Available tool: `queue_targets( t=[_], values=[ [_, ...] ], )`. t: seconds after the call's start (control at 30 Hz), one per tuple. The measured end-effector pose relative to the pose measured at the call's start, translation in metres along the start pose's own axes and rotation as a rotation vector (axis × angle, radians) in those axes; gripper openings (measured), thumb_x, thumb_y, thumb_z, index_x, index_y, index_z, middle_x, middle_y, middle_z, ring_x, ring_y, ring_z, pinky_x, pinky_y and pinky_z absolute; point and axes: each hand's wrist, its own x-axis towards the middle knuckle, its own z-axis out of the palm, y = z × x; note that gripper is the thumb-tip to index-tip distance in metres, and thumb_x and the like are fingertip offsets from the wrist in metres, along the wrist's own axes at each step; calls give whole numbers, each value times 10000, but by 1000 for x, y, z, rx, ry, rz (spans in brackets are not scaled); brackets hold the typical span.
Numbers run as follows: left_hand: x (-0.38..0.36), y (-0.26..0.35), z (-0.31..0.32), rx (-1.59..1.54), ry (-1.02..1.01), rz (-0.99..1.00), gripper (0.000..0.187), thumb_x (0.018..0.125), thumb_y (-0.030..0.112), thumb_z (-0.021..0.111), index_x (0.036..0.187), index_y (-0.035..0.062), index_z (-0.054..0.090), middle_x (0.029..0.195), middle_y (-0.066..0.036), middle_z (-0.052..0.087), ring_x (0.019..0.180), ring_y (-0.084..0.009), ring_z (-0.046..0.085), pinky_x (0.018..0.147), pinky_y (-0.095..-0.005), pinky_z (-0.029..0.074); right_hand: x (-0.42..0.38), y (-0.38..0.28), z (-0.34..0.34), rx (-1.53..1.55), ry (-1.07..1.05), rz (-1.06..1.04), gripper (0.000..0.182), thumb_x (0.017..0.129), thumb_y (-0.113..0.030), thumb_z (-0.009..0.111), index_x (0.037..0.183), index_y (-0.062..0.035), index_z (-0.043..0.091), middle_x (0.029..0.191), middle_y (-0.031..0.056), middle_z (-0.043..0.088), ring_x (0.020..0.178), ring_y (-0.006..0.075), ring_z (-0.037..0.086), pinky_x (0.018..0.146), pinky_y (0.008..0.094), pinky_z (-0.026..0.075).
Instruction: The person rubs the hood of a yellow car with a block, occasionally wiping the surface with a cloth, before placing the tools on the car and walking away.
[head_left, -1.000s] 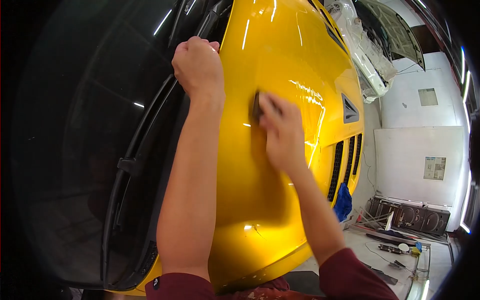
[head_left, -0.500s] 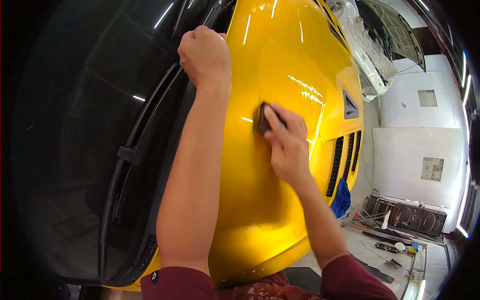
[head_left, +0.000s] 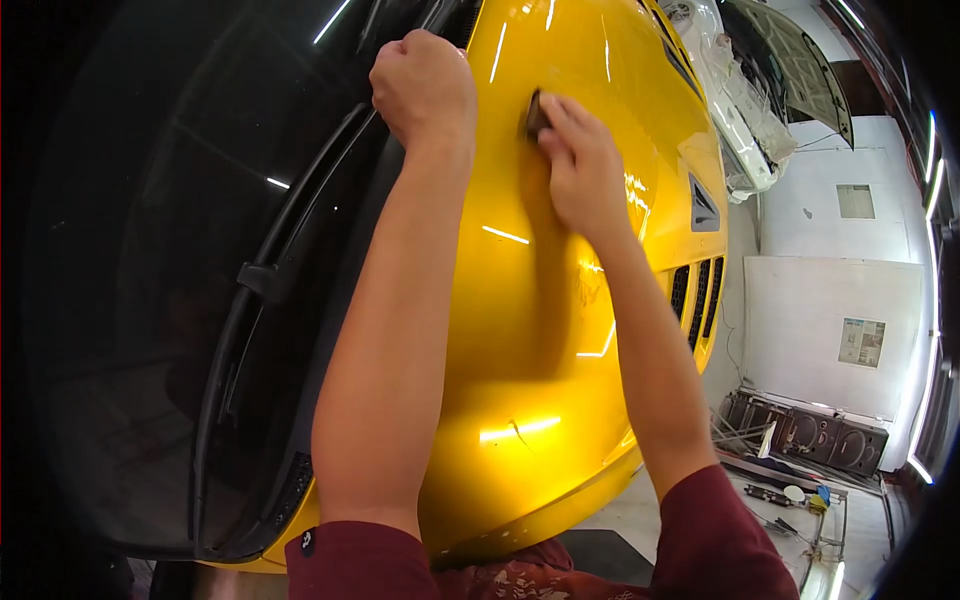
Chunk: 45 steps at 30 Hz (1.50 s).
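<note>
A glossy yellow car hood (head_left: 505,330) stretches below my arms, with light streaks reflected in it. My right hand (head_left: 585,170) grips a small dark block (head_left: 536,116) by its side, and the block is against the upper part of the hood. My left hand (head_left: 425,88) is closed in a fist over the hood's edge by the windshield. Its fingers are turned away, so whatever they hold is hidden. Beside my left forearm runs a black wiper arm (head_left: 258,280) across the dark windshield (head_left: 140,250).
Black vents (head_left: 704,205) sit in the hood's right side. Beyond it stands a white car part (head_left: 735,130) with a raised panel (head_left: 790,60). Black speakers (head_left: 845,445) and a metal frame (head_left: 820,540) with tools are on the floor at right.
My right hand has slid the block up along the hood, away from me. My left fist has shifted only slightly. The blue cloth by the grille is now out of sight behind my right arm.
</note>
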Motion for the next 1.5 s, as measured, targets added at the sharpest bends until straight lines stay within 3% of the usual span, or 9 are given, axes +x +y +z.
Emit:
queue_targets(
  t=[0.27, 0.37, 0.47, 0.57, 0.8, 1.0, 1.13, 1.17, 1.5],
  values=[
    [2, 1, 3, 51, 36, 8, 416, 948, 259, 407, 926, -12, 721, 995, -214, 756, 972, -372, 720, 962, -459, 532, -89, -54, -19, -28, -38, 31, 530, 859, 4, 642, 1381, -88, 653, 1373, 148, 619, 1259, 341, 569, 1115, 497, 356],
    [0, -2, 3, 21, 27, 1, 357, 948, 216, 422, 956, -26, 685, 980, -206, 751, 934, -336, 713, 930, -431, 536, 13, 4, 3, -64, 109, -131, 461, 889, -36, 620, 1347, -72, 652, 1175, 192, 701, 1000, 427, 668, 898, 450, 522],
    [-1, 3, 1, -77, 8, -30, 249, 941, 131, 463, 1016, -53, 613, 963, -200, 736, 873, -266, 695, 880, -369, 542, 42, 27, 15, -13, 149, -163, 461, 903, -53, 621, 1364, -68, 630, 1130, 212, 699, 1021, 442, 652, 882, 452, 525],
    [5, 1, 3, -116, 1, -21, 257, 941, 133, 464, 1028, -56, 615, 963, -200, 735, 869, -263, 693, 877, -366, 542, -60, -36, -3, -63, 29, -13, 544, 888, -51, 659, 1425, -127, 624, 1325, 131, 638, 1260, 324, 577, 1115, 492, 357],
    [4, -1, 2, -46, 7, 0, 275, 940, 133, 465, 1062, -66, 611, 975, -204, 737, 874, -267, 694, 882, -365, 541, 35, 18, 10, 20, 36, 51, 372, 972, -171, 601, 1335, -130, 671, 1381, 148, 626, 1217, 378, 575, 1061, 493, 394],
    [0, 2, 3, -33, 11, -28, 294, 941, 151, 461, 1077, -56, 621, 987, -196, 745, 897, -262, 695, 909, -379, 529, -87, -59, -17, -163, -13, 73, 512, 913, -106, 685, 1422, -127, 636, 1346, 96, 640, 1228, 328, 565, 1092, 456, 372],
    [2, 1, 2, 32, 14, -12, 325, 948, 163, 451, 1104, -56, 633, 1008, -191, 751, 913, -259, 698, 906, -379, 527, -41, -20, -2, -167, 47, 23, 447, 964, -172, 636, 1409, -133, 633, 1344, 102, 646, 1220, 349, 566, 1074, 468, 384],
    [1, -2, 5, 62, 57, 37, 470, 999, 254, 364, 1058, -76, 694, 1090, -308, 723, 1032, -458, 709, 1020, -499, 532, -12, -6, 5, -133, 67, 29, 417, 985, -201, 613, 1395, -132, 635, 1357, 99, 638, 1218, 354, 560, 1064, 478, 385],
    [6, -6, 6, 76, 57, 81, 458, 996, 230, 367, 1062, -85, 694, 1084, -330, 718, 1057, -470, 703, 1023, -507, 531, -63, -39, -6, -170, 22, 56, 424, 980, -164, 617, 1399, -115, 646, 1370, 127, 614, 1220, 358, 549, 1066, 476, 377]
  ],
)
